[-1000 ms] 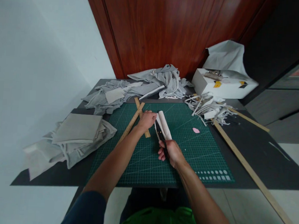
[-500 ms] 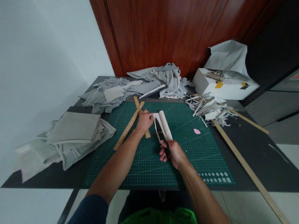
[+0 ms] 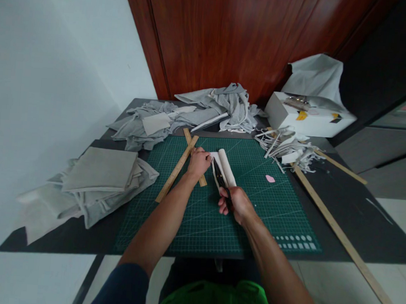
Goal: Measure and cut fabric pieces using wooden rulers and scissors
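Observation:
My right hand (image 3: 234, 203) is closed round the handles of black scissors (image 3: 219, 175), whose blades point away from me. They lie along a white rolled piece of fabric (image 3: 227, 167) on the green cutting mat (image 3: 198, 225). At the roll's far end my left hand (image 3: 199, 163) pinches the fabric's edge close to the blade tips. Whether the blades are parted is too small to make out. Two crossed wooden rulers (image 3: 177, 168) lie just left of my left hand, partly covered by it.
Folded grey fabric (image 3: 100, 170) is stacked at the left. Grey scraps (image 3: 234, 105) are heaped along the back. Thin strips (image 3: 287, 146) and a white box (image 3: 306, 115) are at the back right. A pink scrap (image 3: 270, 179) and a long wooden ruler (image 3: 330, 221) lie right.
The view has shifted slightly. Both hands keep nearly the same place, with the scissors still along the roll and the left hand still at its far end.

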Available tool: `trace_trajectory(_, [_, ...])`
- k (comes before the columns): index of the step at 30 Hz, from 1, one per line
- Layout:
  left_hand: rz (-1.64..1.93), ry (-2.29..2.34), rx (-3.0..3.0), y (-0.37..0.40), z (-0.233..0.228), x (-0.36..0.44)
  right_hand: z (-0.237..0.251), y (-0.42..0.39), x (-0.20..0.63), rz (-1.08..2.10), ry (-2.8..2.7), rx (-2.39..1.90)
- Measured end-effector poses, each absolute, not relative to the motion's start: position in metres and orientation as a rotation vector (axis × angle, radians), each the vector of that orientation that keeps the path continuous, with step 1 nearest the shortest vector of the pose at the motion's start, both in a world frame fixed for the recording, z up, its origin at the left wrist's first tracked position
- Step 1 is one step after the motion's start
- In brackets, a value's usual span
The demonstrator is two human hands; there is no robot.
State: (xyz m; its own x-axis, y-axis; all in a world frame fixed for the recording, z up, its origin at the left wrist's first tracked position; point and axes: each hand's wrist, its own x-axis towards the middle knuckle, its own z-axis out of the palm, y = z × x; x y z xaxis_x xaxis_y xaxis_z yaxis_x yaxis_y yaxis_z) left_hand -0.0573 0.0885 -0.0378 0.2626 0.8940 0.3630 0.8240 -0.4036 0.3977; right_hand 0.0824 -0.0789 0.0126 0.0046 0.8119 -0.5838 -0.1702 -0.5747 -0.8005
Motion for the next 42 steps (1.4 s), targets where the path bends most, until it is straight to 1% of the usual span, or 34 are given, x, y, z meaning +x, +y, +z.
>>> trace_trajectory(5, [0.799, 1.664, 2.394, 0.088, -0.037, -0.056, 0.012, -0.072, 0.082, 1.713, -0.656, -1.497])
trace_trajectory(12, [0.801, 1.656, 2.403, 0.087, -0.036, -0.056, 0.011, -0.066, 0.081, 1.663, -0.698, -1.516])
trace_trajectory(23, [0.772, 1.64, 2.407, 0.084, -0.031, -0.056, 0.012, -0.055, 0.079, 1.7, -0.656, -1.488])
trace_trajectory(37, [0.81, 1.631, 2.41, 0.085, -0.032, -0.055, 0.01, -0.045, 0.086, 1.695, -0.744, -1.528])
trace_trajectory(42, [0.839, 1.621, 2.395, 0.085, -0.033, -0.055, 0.009, -0.054, 0.091, 1.741, -0.856, -1.391])
